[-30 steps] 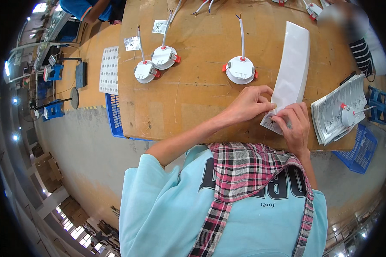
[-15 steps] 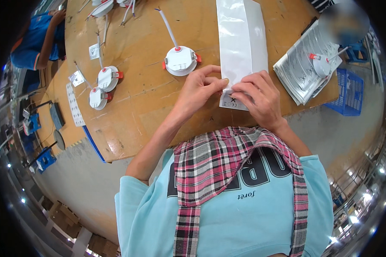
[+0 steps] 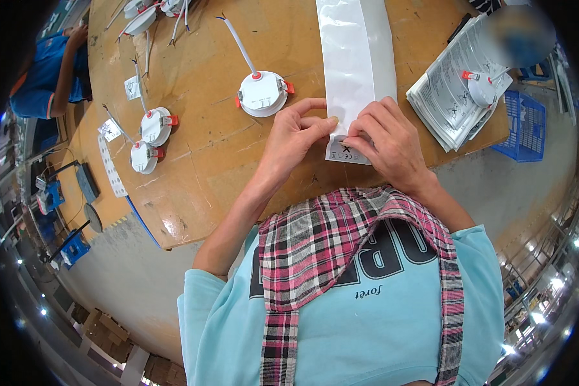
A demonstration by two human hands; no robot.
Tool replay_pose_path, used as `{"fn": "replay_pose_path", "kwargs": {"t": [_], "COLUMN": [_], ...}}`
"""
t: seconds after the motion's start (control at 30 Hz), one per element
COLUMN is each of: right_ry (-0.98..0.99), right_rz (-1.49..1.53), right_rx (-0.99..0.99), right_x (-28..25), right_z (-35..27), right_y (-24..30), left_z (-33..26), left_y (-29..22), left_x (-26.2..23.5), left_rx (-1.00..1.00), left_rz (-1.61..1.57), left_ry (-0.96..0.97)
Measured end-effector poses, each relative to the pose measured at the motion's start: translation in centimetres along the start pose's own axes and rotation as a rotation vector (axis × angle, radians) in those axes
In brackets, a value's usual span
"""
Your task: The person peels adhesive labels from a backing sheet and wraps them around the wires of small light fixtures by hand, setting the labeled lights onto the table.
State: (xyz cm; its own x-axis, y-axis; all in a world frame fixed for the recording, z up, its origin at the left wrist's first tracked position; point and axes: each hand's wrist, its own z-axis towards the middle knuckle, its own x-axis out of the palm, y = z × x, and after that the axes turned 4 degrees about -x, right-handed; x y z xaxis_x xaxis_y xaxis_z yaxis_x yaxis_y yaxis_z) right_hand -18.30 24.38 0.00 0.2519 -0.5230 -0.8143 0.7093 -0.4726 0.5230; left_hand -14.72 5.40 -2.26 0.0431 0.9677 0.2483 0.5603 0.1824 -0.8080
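A long glossy white label strip (image 3: 350, 58) runs up the wooden table, with small black symbols printed on its near end (image 3: 346, 153). My left hand (image 3: 296, 134) is closed at the strip's left edge, thumb and forefinger pinching it just above the printed end. From the right, my right hand (image 3: 391, 145) bends its fingers over the printed part, thumb and fingertips pinched together there. Whether a corner is peeled up between them is hidden. Left of the strip lies a round white downlight (image 3: 264, 94) with red-tipped spring clips and a cable pointing away.
Two more downlights (image 3: 156, 127) sit at the left, near small square labels (image 3: 132, 88). More lamps (image 3: 140, 22) crowd the far left. A stack of printed sheets (image 3: 450, 96) at the right carries another downlight (image 3: 482, 90). Beyond stands a blue crate (image 3: 524, 125). A person in blue (image 3: 42, 74) is at far left.
The view has shifted slightly, so the lamps and strip appear a little to the left. My hands keep their pinch; the right fingertips have shifted slightly over the printed end.
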Motion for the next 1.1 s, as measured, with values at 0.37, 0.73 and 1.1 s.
{"fn": "replay_pose_path", "kwargs": {"t": [0.37, 0.73, 1.1], "right_ry": [-0.136, -0.114, -0.061], "right_rz": [0.01, -0.028, 0.548], "right_rx": [-0.073, -0.05, 0.032], "right_x": [0.9, 0.7, -2.0], "right_z": [-0.8, -0.7, -1.0], "right_y": [-0.4, -0.3, -0.9], "left_z": [0.2, 0.3, 0.0], "left_y": [0.6, 1.3, 1.9], "left_x": [0.0, 1.1, 1.1], "left_rx": [-0.009, 0.081, 0.248], "left_rz": [-0.044, 0.021, 0.493], "left_ry": [-0.034, -0.111, -0.33]}}
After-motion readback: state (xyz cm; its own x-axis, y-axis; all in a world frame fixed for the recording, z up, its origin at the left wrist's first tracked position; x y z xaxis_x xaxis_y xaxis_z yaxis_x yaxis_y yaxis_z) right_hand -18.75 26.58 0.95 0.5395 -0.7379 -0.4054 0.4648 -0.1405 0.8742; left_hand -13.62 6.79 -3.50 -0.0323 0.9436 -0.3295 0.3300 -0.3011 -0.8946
